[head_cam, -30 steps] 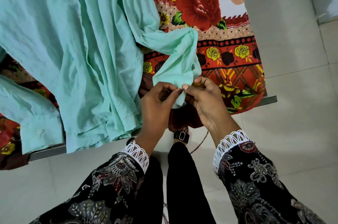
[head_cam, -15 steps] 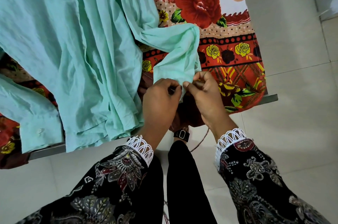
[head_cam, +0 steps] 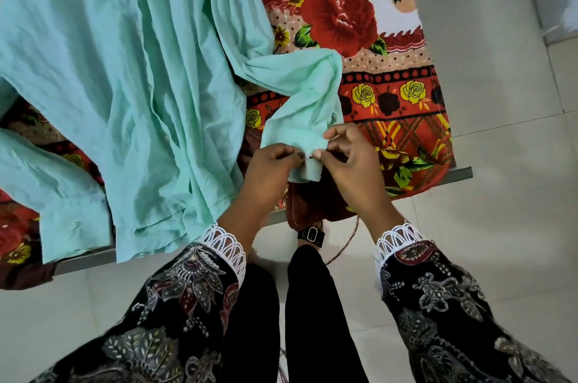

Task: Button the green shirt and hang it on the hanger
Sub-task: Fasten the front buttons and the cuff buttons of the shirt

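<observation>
Mint-green cotton: the green shirt (head_cam: 125, 94) lies spread across a table (head_cam: 459, 172) covered by a floral cloth (head_cam: 391, 94), its hem draped over the near edge. One sleeve bends back toward the person, whose left hand (head_cam: 270, 168) and right hand (head_cam: 355, 160) meet at the sleeve cuff (head_cam: 308, 168). Each hand pinches the cuff between thumb and fingertips, wrists raised above the table edge. The other sleeve's cuff (head_cam: 73, 226) lies flat at left.

Soft, even daylight, moderately bright. Faint shadows on floor tiles (head_cam: 500, 226) toward 3 o'clock. Wide-angle bending at edges; slight blur at 1 o'clock corner. No glare.
</observation>
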